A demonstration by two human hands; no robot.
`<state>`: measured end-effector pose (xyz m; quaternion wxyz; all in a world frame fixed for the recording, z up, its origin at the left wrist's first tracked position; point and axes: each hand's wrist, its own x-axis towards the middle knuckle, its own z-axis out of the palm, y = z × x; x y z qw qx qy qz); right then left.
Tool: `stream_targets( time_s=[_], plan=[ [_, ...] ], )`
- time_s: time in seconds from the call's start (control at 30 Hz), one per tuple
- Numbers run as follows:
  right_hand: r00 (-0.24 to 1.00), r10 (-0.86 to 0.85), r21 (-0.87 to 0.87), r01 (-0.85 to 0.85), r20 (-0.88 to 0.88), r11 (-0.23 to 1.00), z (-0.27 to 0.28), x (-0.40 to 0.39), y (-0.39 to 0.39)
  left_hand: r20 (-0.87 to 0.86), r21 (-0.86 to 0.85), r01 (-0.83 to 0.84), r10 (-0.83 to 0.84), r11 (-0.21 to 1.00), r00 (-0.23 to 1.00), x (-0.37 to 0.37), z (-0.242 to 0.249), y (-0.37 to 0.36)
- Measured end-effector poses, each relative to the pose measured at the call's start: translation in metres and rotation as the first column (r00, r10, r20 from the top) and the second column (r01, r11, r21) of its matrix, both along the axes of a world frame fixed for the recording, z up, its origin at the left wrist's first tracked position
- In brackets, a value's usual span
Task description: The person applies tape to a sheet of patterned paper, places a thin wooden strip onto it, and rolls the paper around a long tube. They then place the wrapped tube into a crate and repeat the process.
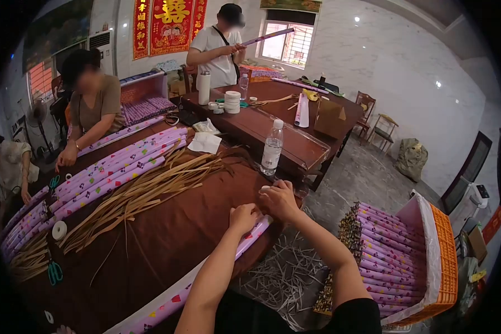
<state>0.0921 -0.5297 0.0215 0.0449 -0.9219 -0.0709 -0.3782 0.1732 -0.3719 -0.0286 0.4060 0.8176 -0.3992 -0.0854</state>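
Note:
A long purple-pink tube with a colourful printed pattern (175,298) lies slantwise along the near edge of the brown-covered table. My left hand (243,218) is closed on it near its far end, fingers bent over the wrap. Beside it, just past the tube's end, my right hand (281,200) is closed on a small white roll (265,188), which looks like tape and is mostly hidden by the fingers. Right behind that hand stands a clear water bottle with a white cap (271,149).
Brown strips (145,195) and a stack of patterned tubes (114,167) cover the table's left; a white tape roll (59,230) and green-handled scissors (54,273) lie nearby. An orange crate (442,261) of tubes stands right, shredded strips (286,273) on the floor. Co-workers handle tubes opposite.

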Motion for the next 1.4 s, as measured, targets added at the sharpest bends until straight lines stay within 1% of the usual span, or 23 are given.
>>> stream_targets(
  time_s=[0.03,0.1,0.23,0.3,0.33,0.4,0.43,0.5,0.53,0.63,0.7,0.73,0.8,0.83,0.87,0.9,0.93,0.97,1.0,1.07,1.17,1.3,1.4],
  plan=[
    [1.000,0.004,0.000,-0.004,0.003,1.000,-0.001,0.010,-0.001,0.035,0.002,0.003,-0.003,1.000,0.999,0.001,-0.002,-0.001],
    [0.982,0.124,0.228,-0.090,-0.140,0.970,-0.010,0.035,-0.006,0.073,0.004,0.004,-0.005,1.000,0.997,0.002,-0.004,-0.001],
    [0.976,0.188,0.276,-0.152,-0.107,0.949,-0.023,0.068,-0.003,0.074,0.008,0.033,-0.034,0.999,0.997,0.004,-0.006,-0.002],
    [0.950,0.169,0.278,-0.093,-0.263,0.956,-0.030,0.078,0.000,0.074,0.019,0.032,-0.033,0.999,0.997,0.004,-0.005,0.000],
    [0.950,0.173,0.280,-0.098,-0.259,0.955,-0.033,0.083,0.000,0.078,0.009,0.028,-0.028,1.000,0.997,0.003,-0.005,0.000],
    [0.930,0.111,0.128,-0.069,-0.351,0.989,-0.034,0.089,0.001,0.080,0.000,0.021,-0.021,1.000,0.997,0.005,-0.007,0.001],
    [0.929,0.112,0.129,-0.070,-0.352,0.989,-0.035,0.091,-0.001,0.097,0.006,0.016,-0.016,1.000,0.995,0.006,-0.008,0.000],
    [0.829,0.036,0.242,0.121,-0.557,0.963,-0.022,0.090,0.006,0.108,0.011,0.013,-0.014,1.000,0.994,0.007,-0.012,-0.002],
    [0.827,0.034,0.240,0.123,-0.561,0.963,-0.023,0.092,0.005,0.093,-0.022,0.018,-0.016,1.000,0.995,0.008,-0.014,-0.003],
    [0.870,0.025,0.171,0.069,-0.493,0.983,-0.032,0.094,0.001,0.077,-0.022,0.024,-0.022,0.999,0.997,0.008,-0.016,-0.004],
    [0.929,0.156,0.201,-0.091,-0.335,0.975,-0.033,0.088,0.003,0.079,0.005,0.016,-0.017,1.000,0.997,0.009,-0.011,-0.002],
    [0.928,0.161,0.198,-0.097,-0.337,0.975,-0.033,0.085,0.004,0.079,-0.034,0.037,-0.034,0.999,0.996,0.008,-0.010,0.000],
    [0.996,0.087,0.036,-0.087,-0.007,0.996,-0.028,0.075,0.010,0.075,-0.073,0.052,-0.047,0.996,0.996,0.007,-0.011,0.000],
    [0.991,0.108,0.116,-0.116,0.074,0.986,-0.023,0.067,0.016,0.100,-0.003,0.024,-0.024,1.000,0.995,0.010,-0.012,-0.001],
    [0.982,0.155,0.103,-0.166,0.109,0.981,-0.014,0.051,0.025,0.127,0.066,-0.006,-0.003,0.998,0.992,0.014,-0.016,-0.004],
    [0.969,0.201,0.088,-0.215,0.143,0.973,-0.010,0.031,0.032,0.127,0.065,-0.009,0.001,0.998,0.992,0.023,-0.028,-0.009],
    [0.932,0.341,-0.032,-0.339,0.127,0.940,-0.010,0.014,0.036,-0.056,-0.168,0.033,-0.043,0.985,0.997,0.035,-0.048,-0.017],
    [0.876,0.481,-0.126,-0.474,0.033,0.872,-0.009,0.000,0.047,-0.222,-0.396,0.032,-0.130,0.918,0.966,0.040,-0.058,-0.022],
    [0.799,0.597,-0.202,-0.599,-0.074,0.775,-0.010,-0.013,0.056,-0.294,-0.461,-0.062,-0.086,0.885,0.952,0.025,-0.035,-0.018],
    [0.663,0.728,-0.285,-0.741,-0.172,0.608,-0.018,-0.025,0.074,-0.435,-0.457,-0.149,-0.075,0.877,0.897,0.022,-0.009,-0.007],
    [0.675,0.708,-0.192,-0.738,-0.207,0.647,-0.018,-0.029,0.087,-0.626,-0.602,-0.297,-0.207,0.741,0.752,0.020,0.006,0.002],
    [0.690,0.645,-0.086,-0.702,-0.330,0.707,-0.024,-0.028,0.087,-0.643,-0.684,-0.309,-0.345,0.661,0.683,0.016,0.023,0.006],
    [0.682,0.618,-0.036,-0.682,-0.390,0.730,-0.031,-0.026,0.082,-0.515,-0.793,-0.243,-0.402,0.559,0.757,0.002,0.049,0.009]
  ],
)
